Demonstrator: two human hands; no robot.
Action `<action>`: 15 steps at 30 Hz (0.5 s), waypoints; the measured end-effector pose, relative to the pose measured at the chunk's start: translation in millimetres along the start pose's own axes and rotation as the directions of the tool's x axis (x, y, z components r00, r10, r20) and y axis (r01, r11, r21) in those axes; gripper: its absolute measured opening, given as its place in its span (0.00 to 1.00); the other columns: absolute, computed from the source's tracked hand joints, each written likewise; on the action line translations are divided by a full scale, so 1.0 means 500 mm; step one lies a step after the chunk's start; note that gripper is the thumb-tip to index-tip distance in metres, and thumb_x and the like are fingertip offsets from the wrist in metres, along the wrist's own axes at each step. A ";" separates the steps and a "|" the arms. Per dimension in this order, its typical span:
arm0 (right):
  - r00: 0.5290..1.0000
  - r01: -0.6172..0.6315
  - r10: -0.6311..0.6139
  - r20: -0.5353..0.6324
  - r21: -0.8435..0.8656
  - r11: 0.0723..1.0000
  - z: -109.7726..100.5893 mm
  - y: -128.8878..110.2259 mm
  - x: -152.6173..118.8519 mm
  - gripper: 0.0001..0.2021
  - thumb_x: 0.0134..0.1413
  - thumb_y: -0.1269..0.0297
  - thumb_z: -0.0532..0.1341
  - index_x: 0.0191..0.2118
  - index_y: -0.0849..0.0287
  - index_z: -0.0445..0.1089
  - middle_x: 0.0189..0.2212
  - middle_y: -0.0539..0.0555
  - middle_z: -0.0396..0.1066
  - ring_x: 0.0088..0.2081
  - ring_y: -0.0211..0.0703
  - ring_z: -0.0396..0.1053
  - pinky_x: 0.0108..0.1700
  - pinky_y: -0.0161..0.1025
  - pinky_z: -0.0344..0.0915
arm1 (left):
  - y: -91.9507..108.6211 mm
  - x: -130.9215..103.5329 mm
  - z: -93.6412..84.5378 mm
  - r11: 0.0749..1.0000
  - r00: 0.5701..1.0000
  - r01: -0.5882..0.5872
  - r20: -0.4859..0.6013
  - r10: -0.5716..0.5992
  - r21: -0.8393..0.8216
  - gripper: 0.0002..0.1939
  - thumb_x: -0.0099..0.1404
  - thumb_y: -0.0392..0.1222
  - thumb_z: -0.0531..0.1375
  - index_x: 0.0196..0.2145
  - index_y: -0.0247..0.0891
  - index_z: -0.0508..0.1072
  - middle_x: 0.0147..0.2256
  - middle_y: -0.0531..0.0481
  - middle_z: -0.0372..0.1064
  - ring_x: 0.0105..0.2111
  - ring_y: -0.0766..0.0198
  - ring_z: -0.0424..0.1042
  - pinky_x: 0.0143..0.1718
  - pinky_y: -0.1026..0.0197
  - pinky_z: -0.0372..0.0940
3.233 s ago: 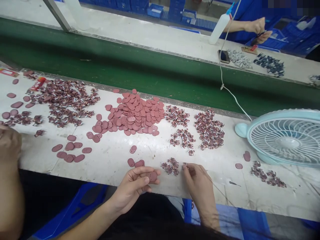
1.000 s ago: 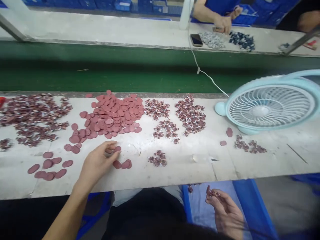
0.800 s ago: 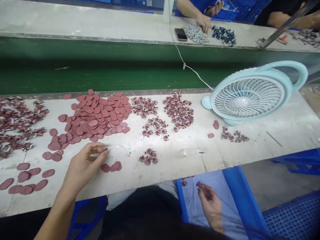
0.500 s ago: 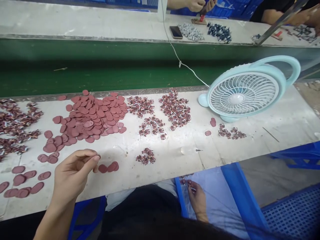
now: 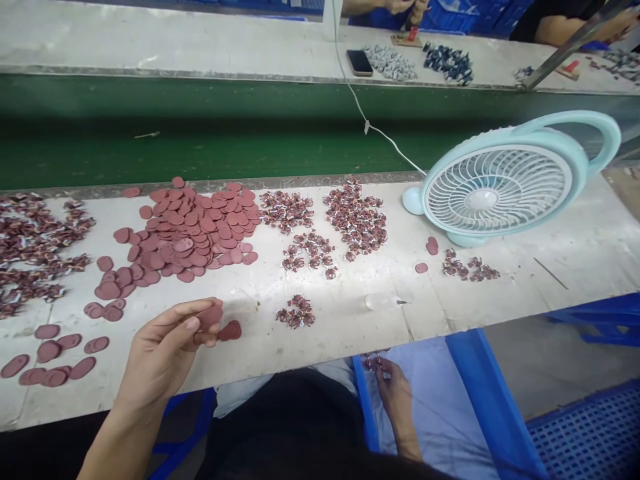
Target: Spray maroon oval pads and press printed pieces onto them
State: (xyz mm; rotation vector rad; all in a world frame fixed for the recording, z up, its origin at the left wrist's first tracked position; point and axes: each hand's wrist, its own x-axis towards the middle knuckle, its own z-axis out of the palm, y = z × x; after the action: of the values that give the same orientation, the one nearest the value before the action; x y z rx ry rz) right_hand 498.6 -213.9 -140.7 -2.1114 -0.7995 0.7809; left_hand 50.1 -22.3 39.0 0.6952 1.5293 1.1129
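My left hand (image 5: 163, 353) is closed in a pinch, holding a dark-red oval disc (image 5: 211, 316) just above the worktable. Below its fingertips lie a few more discs (image 5: 231, 330), partly covered by the hand. My right hand (image 5: 396, 397) is low over a blue crate (image 5: 477, 393) lined with a pale sheet, beside my lap. Its thumb and finger close around a small dark-red part (image 5: 379, 362) at the crate's near-table corner. Similar small parts lie next to it, partly hidden under the table edge.
A large heap of oval discs (image 5: 193, 230) covers the table's left middle. Small reddish clusters (image 5: 355, 220) lie in several piles, with more at far left (image 5: 35, 247). A light-blue fan (image 5: 495, 190) stands right. A small clear bottle (image 5: 383, 302) lies near the front edge. Co-workers' hands (image 5: 400, 7) work opposite.
My left hand has moved a little to the right, and the disc in its fingers now shows its flat face. My right hand stays over the crate. The view has shifted slightly.
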 end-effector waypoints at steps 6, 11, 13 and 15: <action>0.994 -0.064 0.070 -0.081 0.080 0.995 -0.020 -0.076 -0.006 0.14 0.46 0.47 0.86 0.34 0.45 0.90 0.31 0.51 0.89 0.32 0.62 0.88 0.30 0.52 0.82 | -0.002 -0.017 -0.030 0.996 0.997 0.048 0.063 -0.043 -0.070 0.14 0.64 0.53 0.85 0.48 0.57 0.98 0.61 0.44 0.96 0.40 0.52 0.88 0.33 0.56 0.79; 0.987 -0.084 0.132 -0.097 0.393 0.916 -0.042 -0.203 -0.012 0.16 0.54 0.41 0.82 0.29 0.44 0.84 0.20 0.45 0.76 0.19 0.45 0.71 0.19 0.38 0.69 | -0.030 -0.040 -0.006 0.961 0.979 0.185 0.124 -0.162 -0.206 0.18 0.59 0.55 0.89 0.46 0.56 0.98 0.53 0.42 0.98 0.37 0.55 0.88 0.30 0.61 0.80; 0.992 -0.127 0.112 0.062 0.532 0.837 -0.029 -0.268 -0.004 0.24 0.64 0.32 0.74 0.31 0.47 0.86 0.20 0.46 0.71 0.16 0.40 0.62 0.14 0.34 0.60 | -0.051 -0.054 0.025 0.931 0.944 0.273 0.256 -0.210 -0.242 0.19 0.57 0.56 0.90 0.45 0.52 0.98 0.52 0.40 0.98 0.37 0.53 0.90 0.31 0.60 0.83; 0.969 -0.194 0.051 0.242 0.614 0.765 0.000 -0.332 0.014 0.36 0.73 0.25 0.62 0.40 0.53 0.92 0.23 0.44 0.67 0.16 0.34 0.55 0.12 0.29 0.48 | -0.074 -0.075 0.064 0.892 0.887 0.363 0.394 -0.242 -0.268 0.20 0.58 0.55 0.90 0.46 0.50 0.98 0.53 0.38 0.98 0.41 0.49 0.93 0.31 0.61 0.84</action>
State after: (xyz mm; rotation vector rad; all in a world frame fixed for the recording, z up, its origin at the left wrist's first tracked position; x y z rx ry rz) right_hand 455.2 -119.7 -10.9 -1.4851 -0.4078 1.1751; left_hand 94.9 -60.3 21.1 0.3716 1.0621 0.9169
